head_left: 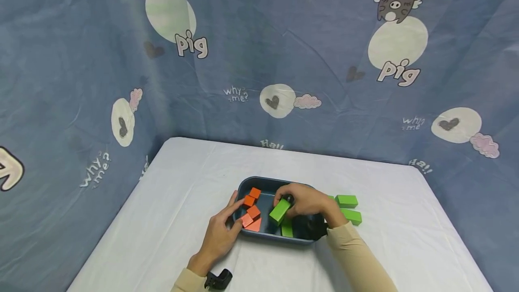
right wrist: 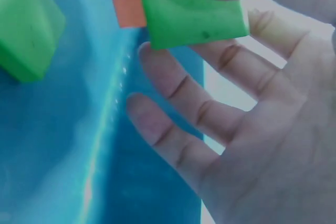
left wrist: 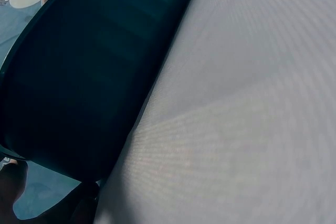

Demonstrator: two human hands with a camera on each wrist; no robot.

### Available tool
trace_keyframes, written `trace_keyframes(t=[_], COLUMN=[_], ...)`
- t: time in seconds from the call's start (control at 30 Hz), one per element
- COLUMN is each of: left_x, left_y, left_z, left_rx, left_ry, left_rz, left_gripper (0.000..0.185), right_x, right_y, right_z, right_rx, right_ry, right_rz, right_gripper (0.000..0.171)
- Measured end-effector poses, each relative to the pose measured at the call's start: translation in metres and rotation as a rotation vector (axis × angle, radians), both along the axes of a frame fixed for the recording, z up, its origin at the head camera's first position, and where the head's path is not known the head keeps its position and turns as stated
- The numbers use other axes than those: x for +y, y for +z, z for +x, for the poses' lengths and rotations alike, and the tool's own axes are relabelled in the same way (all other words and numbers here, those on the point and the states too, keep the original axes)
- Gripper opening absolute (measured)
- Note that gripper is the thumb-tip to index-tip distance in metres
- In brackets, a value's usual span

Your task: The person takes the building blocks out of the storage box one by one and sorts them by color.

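A dark blue plastic bin (head_left: 275, 237) sits on the white cloth. My right hand (head_left: 306, 199) is over it, pinching a green block (head_left: 279, 211) between thumb and fingers; the right wrist view shows this block (right wrist: 194, 22) with the lower fingers spread below it. Another green block (head_left: 286, 230) lies on the bin floor, partly hidden beneath the held one. Several orange blocks (head_left: 253, 212) are grouped at the bin's left end. There my left hand (head_left: 219, 233) touches the rim, its fingers spread; the left wrist view shows the bin's outer wall (left wrist: 79, 87) and dark fingers at its end.
Just right of the bin, green blocks (head_left: 346, 201) lie on the cloth, one partly hidden by my right wrist. A patterned blue curtain (head_left: 243, 57) hangs behind and left of the white-covered table (head_left: 194, 170). A black wrist device (head_left: 219, 279) is on my left wrist.
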State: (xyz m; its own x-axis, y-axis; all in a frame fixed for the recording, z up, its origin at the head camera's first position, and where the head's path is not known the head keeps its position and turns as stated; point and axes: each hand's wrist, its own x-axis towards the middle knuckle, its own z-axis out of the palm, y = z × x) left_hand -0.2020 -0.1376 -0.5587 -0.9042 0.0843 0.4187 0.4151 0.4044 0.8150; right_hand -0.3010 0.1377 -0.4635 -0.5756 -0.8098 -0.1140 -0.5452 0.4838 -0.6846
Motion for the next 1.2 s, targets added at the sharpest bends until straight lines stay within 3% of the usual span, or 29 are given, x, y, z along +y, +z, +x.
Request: trace_keyframes(t=[0.27,0.53,0.8,1.2], left_x=[0.0,0.0,0.001,0.004], left_y=[0.001,-0.001,-0.001,0.0], left_z=[0.0,-0.003,-0.004,-0.004], left_rx=[0.027,0.017,0.012,0.024], left_ry=[-0.007,-0.009,-0.002,0.017], left_rz=[0.004,-0.004,-0.003,-0.016], left_gripper=[0.052,0.051,0.05,0.047], right_x=[0.023,0.057,0.093,0.146], right_y=[0.007,0.015,0.019,0.016], right_z=[0.006,0.01,0.015,0.021], right_rx=[-0.024,0.077,0.136,0.18], right_ry=[-0.116,-0.223,-0.356,-0.485], right_rz=[-0.117,-0.229,-0.257,-0.261], right_gripper=[0.037,0.037,0.038,0.033])
